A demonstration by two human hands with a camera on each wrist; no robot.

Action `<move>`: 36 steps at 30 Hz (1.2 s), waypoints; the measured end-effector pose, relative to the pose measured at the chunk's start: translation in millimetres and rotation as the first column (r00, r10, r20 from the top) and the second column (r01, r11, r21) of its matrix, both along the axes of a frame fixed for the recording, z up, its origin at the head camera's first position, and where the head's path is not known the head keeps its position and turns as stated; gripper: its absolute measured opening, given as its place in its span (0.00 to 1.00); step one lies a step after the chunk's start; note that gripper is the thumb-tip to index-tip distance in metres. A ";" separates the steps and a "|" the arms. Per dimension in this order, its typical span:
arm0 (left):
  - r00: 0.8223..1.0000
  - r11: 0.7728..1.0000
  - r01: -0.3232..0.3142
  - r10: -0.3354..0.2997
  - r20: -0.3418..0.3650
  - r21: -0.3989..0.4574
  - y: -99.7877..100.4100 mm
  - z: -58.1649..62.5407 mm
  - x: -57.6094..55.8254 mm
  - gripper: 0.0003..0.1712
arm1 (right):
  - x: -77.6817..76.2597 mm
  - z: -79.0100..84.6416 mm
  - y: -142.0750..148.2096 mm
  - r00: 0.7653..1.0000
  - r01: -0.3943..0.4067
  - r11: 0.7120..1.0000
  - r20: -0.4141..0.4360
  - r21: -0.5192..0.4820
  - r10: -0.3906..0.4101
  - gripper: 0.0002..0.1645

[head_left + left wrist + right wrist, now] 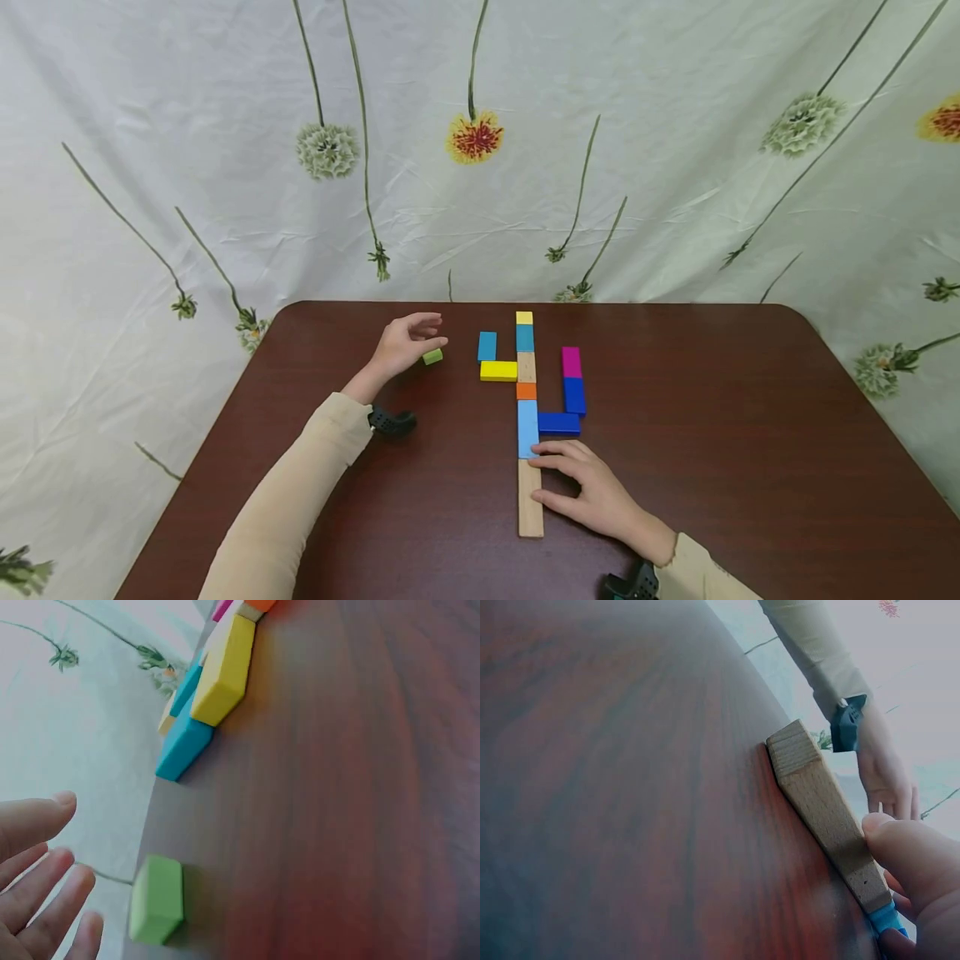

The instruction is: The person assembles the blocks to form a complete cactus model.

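My left hand (405, 344) hovers over the table's left side with fingers spread and nothing in them. Just beneath it lies a small green block (432, 357), apart from the fingers in the left wrist view. My right hand (588, 492) rests at the near end of a column of blocks. Its thumb touches the side of a long plain wooden block (530, 500), and its fingertips lie on the light blue block (528, 427) joined to it. Beyond these come an orange block (527, 391), another wooden block (527, 367), a teal block (525, 337) and a pale yellow block (524, 317).
Left of the column, a yellow block (498, 372) juts out with a blue block (487, 346) beyond it. On the right, a dark blue block (559, 424) leads to another blue block (574, 396) and a magenta block (572, 362). A floral cloth (660, 208) hangs behind the brown table (735, 400).
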State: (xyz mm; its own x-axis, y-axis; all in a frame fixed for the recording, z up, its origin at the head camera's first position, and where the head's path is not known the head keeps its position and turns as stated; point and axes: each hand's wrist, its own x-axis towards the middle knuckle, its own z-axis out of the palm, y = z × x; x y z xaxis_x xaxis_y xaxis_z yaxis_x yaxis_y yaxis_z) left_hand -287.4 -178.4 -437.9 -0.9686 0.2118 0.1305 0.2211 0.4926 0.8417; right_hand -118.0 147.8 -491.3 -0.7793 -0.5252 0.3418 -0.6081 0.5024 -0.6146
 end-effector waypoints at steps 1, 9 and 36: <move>1.000 1.000 -0.015 0.015 0.008 0.001 -2.2 -1.4 1.2 0.30 | -0.2 0.1 0.0 1.000 0.001 1.000 -0.001 0.001 -0.001 0.22; 0.991 0.996 -0.093 0.093 0.096 -0.002 -12.9 -14.6 10.4 0.33 | -0.1 0.2 -0.4 1.000 0.002 1.000 0.004 0.005 -0.002 0.22; 0.982 0.988 -0.155 0.154 0.113 0.003 -17.9 -22.4 -0.5 0.27 | 0.2 -0.1 0.1 1.000 -0.003 1.000 0.001 0.006 0.003 0.22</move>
State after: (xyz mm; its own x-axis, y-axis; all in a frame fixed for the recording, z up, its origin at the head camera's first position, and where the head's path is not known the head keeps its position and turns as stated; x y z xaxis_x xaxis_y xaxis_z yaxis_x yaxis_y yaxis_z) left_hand -287.9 -196.3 -460.2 -0.9981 0.0577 0.0205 0.0468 0.5034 0.8628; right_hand -117.8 147.9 -491.4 -0.7781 -0.5296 0.3376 -0.6090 0.5046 -0.6120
